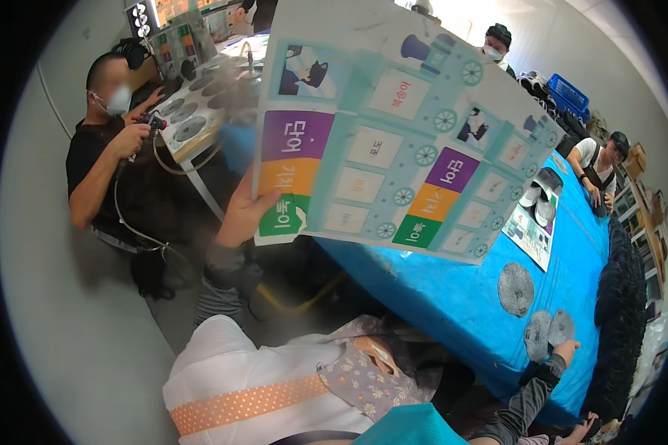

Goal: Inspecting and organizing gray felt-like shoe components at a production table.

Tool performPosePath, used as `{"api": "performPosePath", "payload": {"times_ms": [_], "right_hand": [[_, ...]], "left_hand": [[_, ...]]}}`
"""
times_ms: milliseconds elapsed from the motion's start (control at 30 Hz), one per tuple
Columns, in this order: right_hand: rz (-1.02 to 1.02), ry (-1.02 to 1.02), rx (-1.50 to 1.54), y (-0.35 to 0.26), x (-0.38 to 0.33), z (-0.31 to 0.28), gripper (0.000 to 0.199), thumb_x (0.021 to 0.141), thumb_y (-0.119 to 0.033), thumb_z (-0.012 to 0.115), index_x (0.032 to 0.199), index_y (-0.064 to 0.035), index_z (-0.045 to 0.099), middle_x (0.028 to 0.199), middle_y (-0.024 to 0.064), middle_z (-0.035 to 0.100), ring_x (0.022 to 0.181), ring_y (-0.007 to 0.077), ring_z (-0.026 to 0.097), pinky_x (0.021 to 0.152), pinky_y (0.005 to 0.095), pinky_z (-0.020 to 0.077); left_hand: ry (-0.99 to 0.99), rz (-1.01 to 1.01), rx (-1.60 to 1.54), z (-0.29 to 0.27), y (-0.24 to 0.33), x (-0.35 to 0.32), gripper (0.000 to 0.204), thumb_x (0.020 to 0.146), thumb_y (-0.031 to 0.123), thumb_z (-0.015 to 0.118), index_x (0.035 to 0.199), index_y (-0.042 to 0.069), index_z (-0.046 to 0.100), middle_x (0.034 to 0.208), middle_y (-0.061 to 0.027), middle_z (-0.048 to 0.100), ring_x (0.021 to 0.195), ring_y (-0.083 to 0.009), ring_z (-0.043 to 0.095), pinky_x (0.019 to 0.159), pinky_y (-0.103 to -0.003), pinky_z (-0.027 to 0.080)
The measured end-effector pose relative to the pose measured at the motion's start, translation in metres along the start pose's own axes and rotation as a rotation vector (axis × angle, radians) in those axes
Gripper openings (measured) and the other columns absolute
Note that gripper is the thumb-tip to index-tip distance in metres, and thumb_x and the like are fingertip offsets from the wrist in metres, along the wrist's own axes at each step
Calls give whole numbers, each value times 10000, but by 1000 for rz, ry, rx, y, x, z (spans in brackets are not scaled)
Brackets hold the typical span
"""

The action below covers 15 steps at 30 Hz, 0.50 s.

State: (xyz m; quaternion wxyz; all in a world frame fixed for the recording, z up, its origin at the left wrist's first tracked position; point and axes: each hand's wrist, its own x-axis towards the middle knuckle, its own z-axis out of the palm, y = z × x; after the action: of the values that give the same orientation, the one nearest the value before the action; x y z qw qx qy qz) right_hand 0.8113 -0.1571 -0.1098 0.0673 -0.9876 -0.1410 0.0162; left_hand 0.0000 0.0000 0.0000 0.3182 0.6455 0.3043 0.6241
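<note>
Two bare hands were in view, well apart. Item one, left hand (245,213): raised, its forearm rising steeply in a striped cuff (217,298); it was clamped on the lower left corner of a board (404,156), thumb across the printed face, fingers hidden behind. The board stood tilted in the air, partly over the near end of a blue table (453,297). Item two, right hand (568,351): reached forward and low over the table, grey sleeve (523,404) slanting up from the lower edge; fingertips touched the near edge of a grey disc (562,325). Whether they pinched it could not be told. Two more discs (516,289) lay on the blue cover, just beside and beyond.
</note>
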Motion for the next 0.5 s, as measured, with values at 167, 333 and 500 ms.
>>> {"api": "performPosePath", "payload": {"times_ms": [167,333,500], "right_hand": [[-47,214,233,-9,-26,6,461,926,-197,416,1332,-2,320,1150,245,562,1038,371,555,863,510,434],[-8,224,136,-12,-48,-21,444,894,-177,442,1272,35,347,1126,261,569,1020,386,563,865,502,437],[6,248,70,-9,-64,-53,428,863,-157,468,1212,72,373,1102,276,575,1001,401,572,866,493,440]], "left_hand": [[-30,-13,-10,-20,10,6,511,866,-4,560,1332,35,354,1224,-64,525,1122,-163,497,950,-298,386],[-16,-75,-98,-38,-2,0,440,843,-39,562,1258,37,434,1138,-69,582,1025,-172,566,889,-318,438],[54,16,-195,-37,-19,10,436,839,-61,556,1254,3,437,1139,-76,568,1018,-157,545,903,-297,408]]}}
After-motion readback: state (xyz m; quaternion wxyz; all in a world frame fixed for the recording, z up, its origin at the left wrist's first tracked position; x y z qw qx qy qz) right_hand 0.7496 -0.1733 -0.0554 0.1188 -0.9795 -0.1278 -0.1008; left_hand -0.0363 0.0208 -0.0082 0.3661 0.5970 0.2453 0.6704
